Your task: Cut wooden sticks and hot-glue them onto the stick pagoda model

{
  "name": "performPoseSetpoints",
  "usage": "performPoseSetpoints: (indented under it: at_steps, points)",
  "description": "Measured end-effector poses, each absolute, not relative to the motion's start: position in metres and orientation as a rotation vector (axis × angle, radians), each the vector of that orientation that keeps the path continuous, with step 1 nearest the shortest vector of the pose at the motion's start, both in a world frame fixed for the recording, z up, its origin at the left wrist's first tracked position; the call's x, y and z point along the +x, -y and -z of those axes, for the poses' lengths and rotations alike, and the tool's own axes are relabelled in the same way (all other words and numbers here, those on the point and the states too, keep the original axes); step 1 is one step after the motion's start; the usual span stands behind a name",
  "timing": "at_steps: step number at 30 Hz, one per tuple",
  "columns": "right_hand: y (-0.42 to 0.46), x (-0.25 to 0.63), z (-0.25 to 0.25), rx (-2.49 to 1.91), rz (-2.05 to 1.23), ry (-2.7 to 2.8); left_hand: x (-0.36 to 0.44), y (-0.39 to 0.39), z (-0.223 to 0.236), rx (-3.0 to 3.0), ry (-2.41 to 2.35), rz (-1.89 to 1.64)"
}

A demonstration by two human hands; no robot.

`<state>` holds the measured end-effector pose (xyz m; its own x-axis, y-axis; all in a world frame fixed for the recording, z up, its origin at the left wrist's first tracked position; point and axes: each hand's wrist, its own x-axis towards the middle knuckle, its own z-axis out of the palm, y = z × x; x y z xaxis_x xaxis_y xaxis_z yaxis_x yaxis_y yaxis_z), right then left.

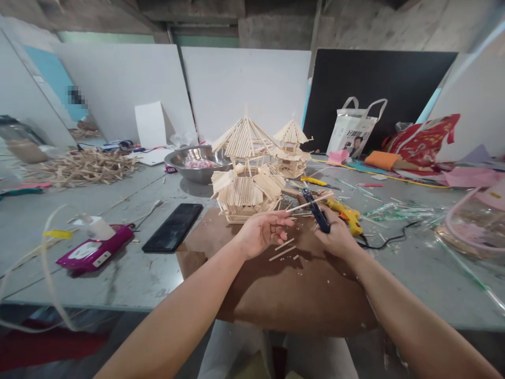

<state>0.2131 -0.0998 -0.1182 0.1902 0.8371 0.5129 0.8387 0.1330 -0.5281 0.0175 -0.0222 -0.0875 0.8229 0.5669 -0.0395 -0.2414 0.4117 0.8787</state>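
My left hand [266,231] pinches one end of a thin wooden stick [298,207] between thumb and fingers. The stick runs right and slightly up, across the dark head of a pair of cutting pliers [317,213]. My right hand [335,231] is closed around the pliers' handles; whether the jaws bite the stick I cannot tell. Just beyond my hands stands a pavilion model [246,184] made of such sticks, with a pointed upper roof. A second stick pavilion [292,147] is behind it. Short cut sticks [282,252] lie on the brown board [292,300] beneath my hands.
A yellow glue gun [347,216] with a black cord lies right of my right hand. To the left are a phone [172,228], a purple power strip [97,250], a metal bowl [197,163] and a stick pile [87,166]. A white bag [351,129] stands at the back right.
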Motion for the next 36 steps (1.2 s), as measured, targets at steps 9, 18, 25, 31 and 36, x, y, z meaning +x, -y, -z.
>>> performPoseSetpoints:
  at_steps: [9, 18, 25, 31, 36]
  points:
    - [0.1003, 0.2122, 0.1164, -1.664, -0.056, 1.531, 0.0178, 0.0257, 0.0893, 1.193, -0.427, -0.606]
    - [0.1005, 0.2122, 0.1177, -1.656, -0.037, 1.563, 0.0201, 0.0249, 0.0918, 1.256, -0.478, -0.719]
    - [0.1004, 0.2129, 0.1181, -1.668, -0.016, 1.579, 0.0193, 0.0237, 0.0907, 1.178, -0.515, -0.734]
    - [0.1004, 0.2118, 0.1166, -1.659, -0.02, 1.595, 0.0176, 0.0255, 0.0855, 1.139, -0.48, -0.648]
    - [0.1001, 0.212, 0.1163, -1.683, -0.021, 1.587, 0.018, 0.0253, 0.0878, 1.169, -0.437, -0.634]
